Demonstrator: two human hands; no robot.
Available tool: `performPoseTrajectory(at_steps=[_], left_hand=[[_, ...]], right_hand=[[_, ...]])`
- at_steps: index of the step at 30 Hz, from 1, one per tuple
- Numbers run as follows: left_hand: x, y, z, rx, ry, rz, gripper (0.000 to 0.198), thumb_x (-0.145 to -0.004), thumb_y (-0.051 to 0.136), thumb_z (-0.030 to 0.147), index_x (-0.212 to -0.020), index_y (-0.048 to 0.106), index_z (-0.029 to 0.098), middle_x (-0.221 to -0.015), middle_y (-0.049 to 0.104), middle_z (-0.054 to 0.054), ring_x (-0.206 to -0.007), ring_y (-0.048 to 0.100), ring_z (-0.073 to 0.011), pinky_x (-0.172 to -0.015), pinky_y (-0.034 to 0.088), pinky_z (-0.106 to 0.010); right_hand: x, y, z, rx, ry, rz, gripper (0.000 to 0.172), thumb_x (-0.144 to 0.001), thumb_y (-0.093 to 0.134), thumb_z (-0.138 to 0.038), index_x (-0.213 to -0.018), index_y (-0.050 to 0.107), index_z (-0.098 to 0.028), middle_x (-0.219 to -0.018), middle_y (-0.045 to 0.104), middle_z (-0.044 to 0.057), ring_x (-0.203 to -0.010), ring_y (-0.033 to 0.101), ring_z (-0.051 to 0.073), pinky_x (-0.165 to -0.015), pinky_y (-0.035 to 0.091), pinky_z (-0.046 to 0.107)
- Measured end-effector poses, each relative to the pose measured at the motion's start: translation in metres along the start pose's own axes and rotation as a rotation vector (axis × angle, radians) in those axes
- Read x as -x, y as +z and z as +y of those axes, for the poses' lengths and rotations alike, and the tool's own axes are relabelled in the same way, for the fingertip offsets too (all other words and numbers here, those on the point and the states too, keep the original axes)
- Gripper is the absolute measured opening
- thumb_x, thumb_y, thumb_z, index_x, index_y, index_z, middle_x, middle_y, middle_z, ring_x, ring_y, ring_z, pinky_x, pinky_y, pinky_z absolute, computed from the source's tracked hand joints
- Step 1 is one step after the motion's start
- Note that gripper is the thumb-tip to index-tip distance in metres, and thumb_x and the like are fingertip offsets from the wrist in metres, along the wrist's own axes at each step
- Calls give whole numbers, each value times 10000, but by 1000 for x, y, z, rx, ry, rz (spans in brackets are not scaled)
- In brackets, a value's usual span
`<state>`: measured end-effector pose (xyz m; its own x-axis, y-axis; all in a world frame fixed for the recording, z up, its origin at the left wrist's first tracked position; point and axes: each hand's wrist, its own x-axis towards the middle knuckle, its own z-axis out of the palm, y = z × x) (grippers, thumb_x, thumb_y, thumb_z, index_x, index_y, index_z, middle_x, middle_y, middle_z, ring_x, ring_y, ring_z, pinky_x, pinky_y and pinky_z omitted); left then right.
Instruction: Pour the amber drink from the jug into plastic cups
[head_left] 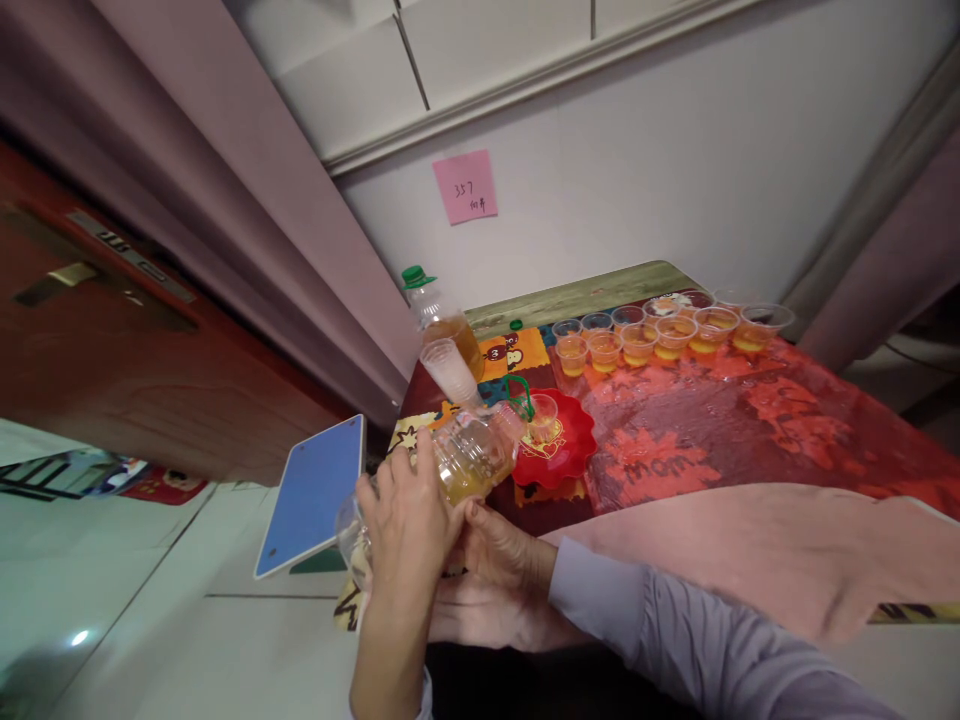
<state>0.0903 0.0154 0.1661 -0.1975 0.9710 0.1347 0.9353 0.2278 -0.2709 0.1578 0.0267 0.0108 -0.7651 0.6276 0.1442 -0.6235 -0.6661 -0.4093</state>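
A large clear plastic bottle (476,460) with yellow liquid lies tilted on its side between my hands, its neck pointing at a small clear cup (541,408). That cup stands on a red scalloped plate (577,445). My left hand (409,505) is wrapped over the bottle's body from above. From the near side, my right hand (499,545) grips it low, its fingers partly hidden. A green loop handle (521,393) shows at the neck. Whether liquid is flowing into the cup I cannot tell.
Behind stand a green-capped bottle (457,330) and a stack of clear cups (448,370). Rows of cups, several with yellow liquid (637,348), line the table's back. A green cap (516,325) lies nearby. A blue stool (315,495) is left; pink cloth (750,550) covers the front edge.
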Motion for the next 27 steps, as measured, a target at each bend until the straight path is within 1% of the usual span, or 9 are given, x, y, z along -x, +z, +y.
performPoseTrajectory(at_steps=[8,11,18,27], left_hand=[[1,-3,2,-5,-12,-10,971,-889,823,477,-1679,389,118,-1466,646,-253,-1304,619,-417,-1163,429,-589],[1,-3,2,-12,-5,-1,960,-887,815,478,-1672,395,117,-1459,647,-257,-1288,620,-416,-1142,435,-577],[1,0,1,-22,2,8,973,-885,810,482,-1676,379,116,-1438,652,-249,-1279,618,-406,-1136,424,-571],[0,-3,1,-6,-6,-24,972,-888,815,465,-1681,380,108,-1460,646,-262,-1298,622,-415,-1145,426,-572]], right_hand=[[0,1,-1,-9,15,11,684,-756,888,-804,-1168,718,-286,-1244,787,66,-1256,690,307,-1174,478,561],[1,2,-1,-13,20,5,690,-774,880,-798,-1210,709,-291,-1252,783,67,-1261,690,304,-1168,481,557],[3,4,-4,-32,29,1,636,-789,892,-766,-1191,712,-308,-1263,787,46,-1266,688,299,-1180,463,565],[0,0,2,-25,21,5,662,-777,877,-798,-1195,728,-307,-1257,798,55,-1278,691,313,-1187,453,576]])
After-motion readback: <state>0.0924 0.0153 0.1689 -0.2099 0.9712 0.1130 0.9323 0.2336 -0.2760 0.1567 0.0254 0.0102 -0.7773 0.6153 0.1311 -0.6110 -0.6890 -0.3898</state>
